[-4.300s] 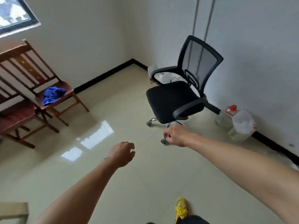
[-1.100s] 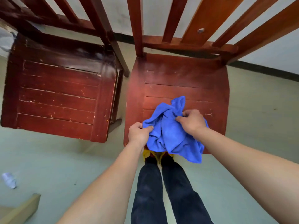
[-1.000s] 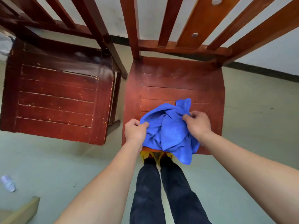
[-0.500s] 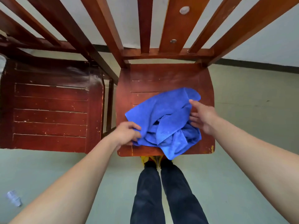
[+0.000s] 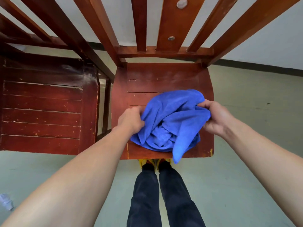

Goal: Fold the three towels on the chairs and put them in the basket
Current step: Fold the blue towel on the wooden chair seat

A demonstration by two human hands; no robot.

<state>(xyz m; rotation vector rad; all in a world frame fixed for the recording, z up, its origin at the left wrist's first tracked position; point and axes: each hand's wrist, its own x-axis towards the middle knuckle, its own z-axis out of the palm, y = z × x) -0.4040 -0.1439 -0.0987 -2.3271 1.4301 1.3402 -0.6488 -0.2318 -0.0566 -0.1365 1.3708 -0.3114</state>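
The person's legs in dark trousers (image 5: 164, 197) are standing nearest the camera. The toes of the yellow shoes (image 5: 142, 162) are peeking out just under the front edge of a seat. Two bare forearms are reaching forward from the lower corners.

The left grip (image 5: 130, 119) is clenching the left edge of the crumpled blue terry towel (image 5: 172, 122), with its fingertips buried in the cloth. The right grip (image 5: 216, 117) is pinching the towel's upper right edge between thumb and curled fingers. The towel is lying bunched on the front half of the reddish-brown wooden slatted chair seat (image 5: 164, 76), and one pointed corner is hanging over the front edge.

Just beside it, to the left, a darker red wooden chair seat (image 5: 42, 112) with scuffed slats is standing. A crushed clear plastic bottle (image 5: 5, 201) is lying on the pale glossy floor (image 5: 254, 104) at the lower left.

Farther off, the chair's angled wooden back slats (image 5: 141, 23) are rising toward the camera. Behind them a black skirting strip (image 5: 255, 67) is running along the foot of the white wall (image 5: 270, 43).
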